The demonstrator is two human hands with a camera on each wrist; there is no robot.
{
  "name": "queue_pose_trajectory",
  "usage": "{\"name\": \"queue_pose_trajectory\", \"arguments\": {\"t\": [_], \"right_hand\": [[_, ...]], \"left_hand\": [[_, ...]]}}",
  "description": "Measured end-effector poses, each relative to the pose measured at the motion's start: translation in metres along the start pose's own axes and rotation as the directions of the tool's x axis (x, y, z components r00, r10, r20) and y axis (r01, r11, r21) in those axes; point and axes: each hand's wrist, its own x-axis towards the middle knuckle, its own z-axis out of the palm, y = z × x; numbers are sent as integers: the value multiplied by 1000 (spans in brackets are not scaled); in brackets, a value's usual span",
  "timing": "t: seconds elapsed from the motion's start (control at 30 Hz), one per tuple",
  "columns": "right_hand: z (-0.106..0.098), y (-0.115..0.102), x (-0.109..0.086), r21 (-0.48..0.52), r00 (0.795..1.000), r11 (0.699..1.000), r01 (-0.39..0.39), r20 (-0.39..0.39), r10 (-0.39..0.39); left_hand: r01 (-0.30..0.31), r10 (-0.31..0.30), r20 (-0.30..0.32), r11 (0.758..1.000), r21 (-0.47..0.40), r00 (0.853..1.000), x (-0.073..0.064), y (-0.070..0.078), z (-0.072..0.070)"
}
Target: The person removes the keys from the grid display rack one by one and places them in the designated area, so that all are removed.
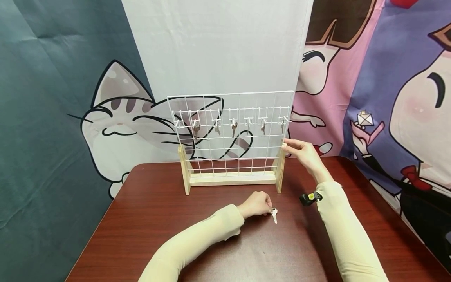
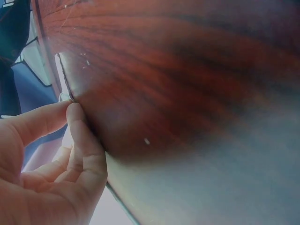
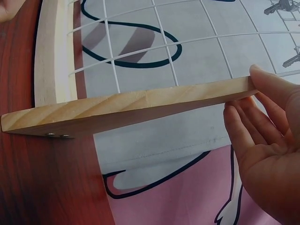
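Note:
My left hand (image 1: 257,203) pinches a small silver key (image 1: 275,216) by its ring, low over the table in front of the rack. In the left wrist view the thumb and forefinger meet on the key (image 2: 65,75), which is seen nearly edge-on. My right hand (image 1: 307,156) grips the upper end of the right wooden upright (image 1: 280,172) of a white wire grid rack (image 1: 230,147). The right wrist view shows the thumb on one side of that upright (image 3: 140,101) and fingers on the other. Several keys (image 1: 234,128) hang from white hooks along the grid's upper part.
The rack's pale wooden crossbar (image 1: 232,179) and left upright (image 1: 184,170) stand on a dark red-brown table (image 1: 141,219). Behind it hangs a printed cloth (image 1: 218,47) with cartoon figures. A small black device (image 1: 308,199) sits at the right wrist.

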Motion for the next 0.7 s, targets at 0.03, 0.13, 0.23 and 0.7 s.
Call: {"name": "queue_pose_trajectory", "arguments": {"t": [0.03,0.13,0.23,0.7], "right_hand": [[0,0,0,5,1000,1000,-3,-1,3],[0,0,1,10,1000,1000,-6,-6,7],[-1,0,1,9,1000,1000,-5,-11,5],[1,1,0,-4,1000,1000,9,1,-9]], "left_hand": [[2,-2,1,1000,1,1000,0,0,0],[3,-3,9,1000,4,1000,1,0,0],[4,-4,20,1000,-8,1000,1,-1,-1],[2,-1,23,998,-64,1000,1,-3,1]]}}
